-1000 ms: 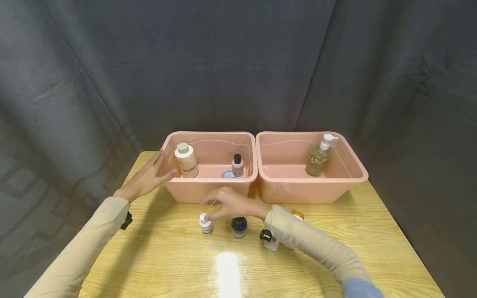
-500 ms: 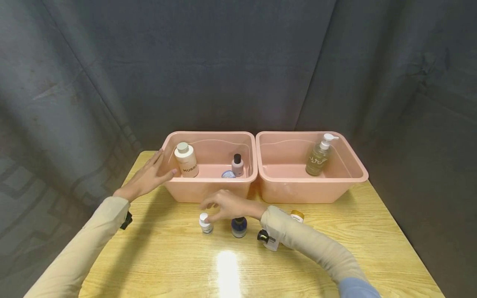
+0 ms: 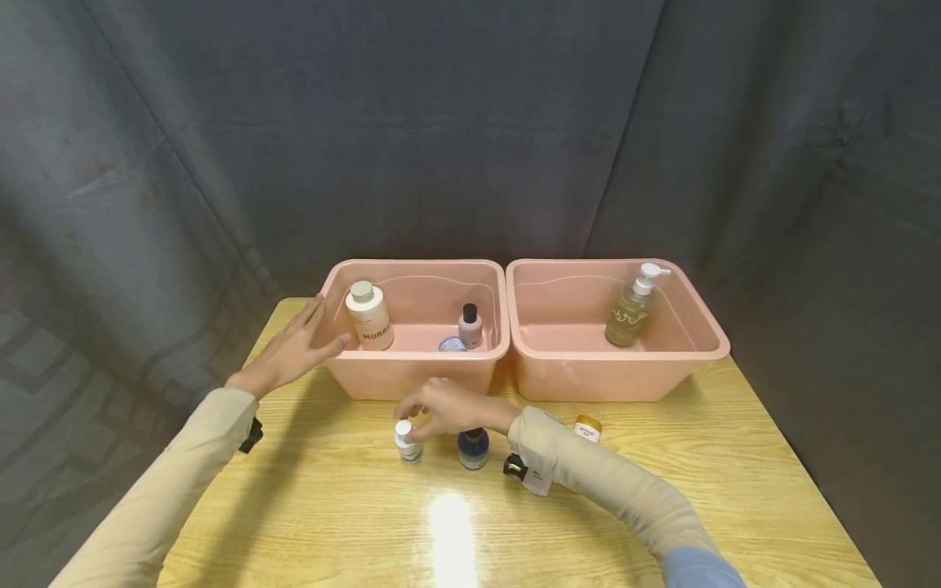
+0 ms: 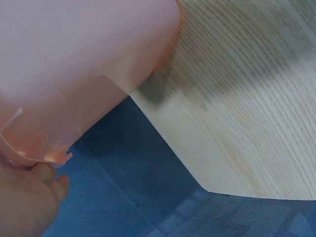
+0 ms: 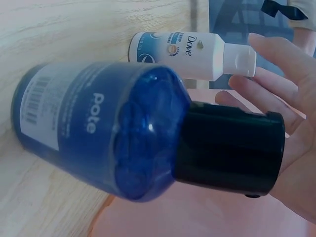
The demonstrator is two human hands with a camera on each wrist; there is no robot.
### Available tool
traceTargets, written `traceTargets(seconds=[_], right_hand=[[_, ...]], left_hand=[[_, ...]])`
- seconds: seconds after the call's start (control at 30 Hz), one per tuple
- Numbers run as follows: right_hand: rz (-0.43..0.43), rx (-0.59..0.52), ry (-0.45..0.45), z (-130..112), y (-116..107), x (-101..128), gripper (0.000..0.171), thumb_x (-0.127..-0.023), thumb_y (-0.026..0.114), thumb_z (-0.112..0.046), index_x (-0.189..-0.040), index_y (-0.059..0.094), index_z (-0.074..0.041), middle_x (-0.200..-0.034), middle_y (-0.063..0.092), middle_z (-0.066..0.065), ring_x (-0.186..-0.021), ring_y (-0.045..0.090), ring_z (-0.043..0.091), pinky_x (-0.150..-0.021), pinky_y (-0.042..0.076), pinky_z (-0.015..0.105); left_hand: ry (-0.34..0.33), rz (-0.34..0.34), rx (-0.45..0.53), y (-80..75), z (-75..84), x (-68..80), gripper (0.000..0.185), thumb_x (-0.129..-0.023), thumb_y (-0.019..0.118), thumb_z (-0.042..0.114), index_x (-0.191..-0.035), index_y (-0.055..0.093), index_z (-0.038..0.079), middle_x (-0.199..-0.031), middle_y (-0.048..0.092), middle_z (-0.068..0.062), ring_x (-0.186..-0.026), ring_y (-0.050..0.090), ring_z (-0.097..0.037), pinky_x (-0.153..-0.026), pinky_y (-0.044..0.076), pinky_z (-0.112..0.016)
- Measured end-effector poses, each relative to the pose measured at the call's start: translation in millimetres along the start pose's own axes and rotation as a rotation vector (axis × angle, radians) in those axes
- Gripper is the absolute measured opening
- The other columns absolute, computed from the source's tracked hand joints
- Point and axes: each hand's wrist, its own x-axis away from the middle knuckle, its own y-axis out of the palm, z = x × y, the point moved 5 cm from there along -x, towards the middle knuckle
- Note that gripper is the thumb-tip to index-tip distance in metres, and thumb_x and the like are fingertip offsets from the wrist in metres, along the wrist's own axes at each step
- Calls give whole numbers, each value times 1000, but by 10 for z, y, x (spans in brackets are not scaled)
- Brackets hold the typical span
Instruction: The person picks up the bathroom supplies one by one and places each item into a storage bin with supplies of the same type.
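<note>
While the right hand hovers low over the table, its fingers are loosely spread and curve down around the white cap of a small Dove bottle; whether they already touch the cap cannot be told, and they do not yet pinch it. That small white bottle stands upright just beneath the fingertips, and a blue bottle with a black cap stands right under the palm, close beside it. Behind the wrist, partly hidden by the sleeve, are a clear bottle with a black cap and a yellow-lidded jar. The left hand lies flat and open against the outer wall of the left pink tub, fingers straight, holding nothing. In that tub, beyond the right hand, stand a beige bottle, a small pink bottle with a black cap and a pale blue jar; the right pink tub holds a pump bottle. The risk I see is crowding: the palm sits so close above the blue bottle that closing on the Dove bottle could nudge it over, and a grip on the narrow cap alone might let the bottle tip or slip.
</note>
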Motion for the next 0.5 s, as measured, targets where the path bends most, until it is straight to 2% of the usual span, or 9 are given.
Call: traceTargets(seconds=[0.5], right_hand=[[-8, 20, 1, -1, 38, -14, 26, -88, 78, -24, -109, 74, -10, -104, 73, -3, -93, 68, 13, -83, 52, 21]], left_hand=[[-7, 5, -6, 3, 0, -9, 95, -96, 47, 64, -159, 2, 8, -165, -6, -8, -148, 4, -42, -111, 16, -67]])
